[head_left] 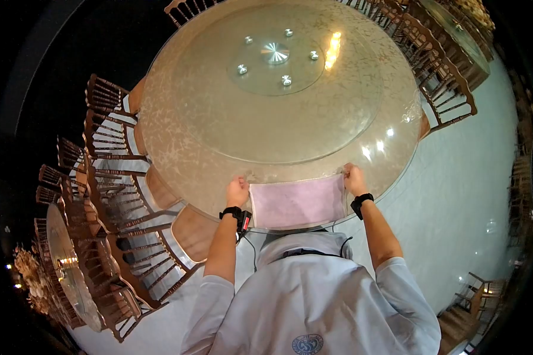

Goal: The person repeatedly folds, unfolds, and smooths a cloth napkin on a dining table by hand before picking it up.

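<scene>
A pink cloth (pixel 298 204) lies spread out as a rectangle at the near edge of the round table (pixel 177 160). At the cloth's upper left corner, my left hand (pixel 238 190) is closed, its fingers pinching the corner. My right hand (pixel 354 179) pinches the upper right corner in the same way. Black bands are on both wrists. Just beyond the cloth is the rim of a large round glass turntable (pixel 266 130) on the tabletop.
Wooden chairs (pixel 136 260) stand close along the table's left side, with another chair (pixel 450 89) at the right. A second glass-topped table (pixel 71 266) is at the far left. Another table (pixel 456 35) stands at the upper right.
</scene>
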`<control>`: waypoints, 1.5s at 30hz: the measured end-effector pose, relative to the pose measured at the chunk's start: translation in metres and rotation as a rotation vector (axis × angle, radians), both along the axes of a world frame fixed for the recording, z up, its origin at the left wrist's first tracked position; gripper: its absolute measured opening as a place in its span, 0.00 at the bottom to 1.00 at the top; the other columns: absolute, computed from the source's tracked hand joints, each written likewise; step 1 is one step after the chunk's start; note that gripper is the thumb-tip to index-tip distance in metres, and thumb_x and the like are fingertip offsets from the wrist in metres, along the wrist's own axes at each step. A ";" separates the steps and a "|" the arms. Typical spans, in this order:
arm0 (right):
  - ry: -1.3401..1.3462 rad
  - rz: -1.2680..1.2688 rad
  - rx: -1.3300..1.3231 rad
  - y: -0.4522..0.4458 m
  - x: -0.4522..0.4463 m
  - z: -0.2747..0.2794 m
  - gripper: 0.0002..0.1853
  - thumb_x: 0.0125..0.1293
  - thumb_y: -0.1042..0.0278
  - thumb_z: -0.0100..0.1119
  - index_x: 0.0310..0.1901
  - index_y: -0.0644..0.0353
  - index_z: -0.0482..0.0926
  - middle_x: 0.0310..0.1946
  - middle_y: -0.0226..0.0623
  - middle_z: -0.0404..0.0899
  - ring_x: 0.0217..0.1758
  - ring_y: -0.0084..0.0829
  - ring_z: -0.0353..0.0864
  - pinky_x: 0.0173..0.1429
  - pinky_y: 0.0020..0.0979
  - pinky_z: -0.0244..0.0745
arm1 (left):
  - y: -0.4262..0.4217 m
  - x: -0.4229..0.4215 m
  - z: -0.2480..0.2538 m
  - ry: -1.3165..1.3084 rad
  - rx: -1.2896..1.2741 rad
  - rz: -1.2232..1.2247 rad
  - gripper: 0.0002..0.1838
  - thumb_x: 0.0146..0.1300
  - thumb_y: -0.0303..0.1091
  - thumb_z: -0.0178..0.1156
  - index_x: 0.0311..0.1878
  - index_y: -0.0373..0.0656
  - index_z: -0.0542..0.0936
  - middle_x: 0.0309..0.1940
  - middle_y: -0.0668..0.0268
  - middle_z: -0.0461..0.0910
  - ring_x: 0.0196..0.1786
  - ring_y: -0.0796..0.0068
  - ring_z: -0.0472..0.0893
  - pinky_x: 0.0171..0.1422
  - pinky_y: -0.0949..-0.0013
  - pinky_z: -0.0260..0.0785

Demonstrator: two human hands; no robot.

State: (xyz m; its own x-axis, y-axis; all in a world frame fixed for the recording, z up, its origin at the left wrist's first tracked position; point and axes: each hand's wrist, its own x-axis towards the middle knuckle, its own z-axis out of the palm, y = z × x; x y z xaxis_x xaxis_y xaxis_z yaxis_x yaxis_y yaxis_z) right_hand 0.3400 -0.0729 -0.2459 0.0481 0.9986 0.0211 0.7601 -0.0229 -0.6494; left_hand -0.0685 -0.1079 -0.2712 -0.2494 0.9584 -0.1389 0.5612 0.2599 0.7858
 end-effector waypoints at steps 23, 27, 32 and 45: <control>-0.312 0.607 0.061 -0.125 0.008 0.014 0.10 0.52 0.73 0.54 0.38 0.58 0.73 0.40 0.37 0.72 0.48 0.39 0.71 0.50 0.38 0.67 | -0.094 0.034 0.033 0.489 -0.019 -0.927 0.18 0.49 0.32 0.63 0.45 0.46 0.75 0.42 0.64 0.72 0.51 0.63 0.71 0.54 0.62 0.68; -0.377 0.664 0.033 -0.125 0.007 0.024 0.10 0.51 0.73 0.53 0.38 0.58 0.74 0.39 0.37 0.72 0.48 0.38 0.71 0.49 0.37 0.67 | -0.105 0.035 0.040 0.611 -0.044 -0.973 0.14 0.52 0.31 0.57 0.44 0.46 0.76 0.42 0.65 0.72 0.51 0.64 0.71 0.54 0.62 0.68; -0.387 0.641 0.172 -0.132 0.005 0.031 0.09 0.52 0.74 0.50 0.36 0.60 0.75 0.39 0.36 0.73 0.48 0.37 0.72 0.48 0.35 0.69 | -0.124 0.027 0.043 0.582 0.251 -0.919 0.12 0.52 0.30 0.52 0.41 0.46 0.77 0.40 0.65 0.71 0.49 0.64 0.71 0.53 0.63 0.67; -0.266 0.639 0.054 -0.129 0.022 0.034 0.12 0.42 0.77 0.56 0.33 0.60 0.76 0.30 0.39 0.76 0.41 0.42 0.75 0.47 0.40 0.71 | -0.128 0.008 0.040 0.344 0.070 -0.709 0.09 0.45 0.28 0.58 0.34 0.46 0.79 0.30 0.60 0.76 0.43 0.60 0.76 0.49 0.57 0.67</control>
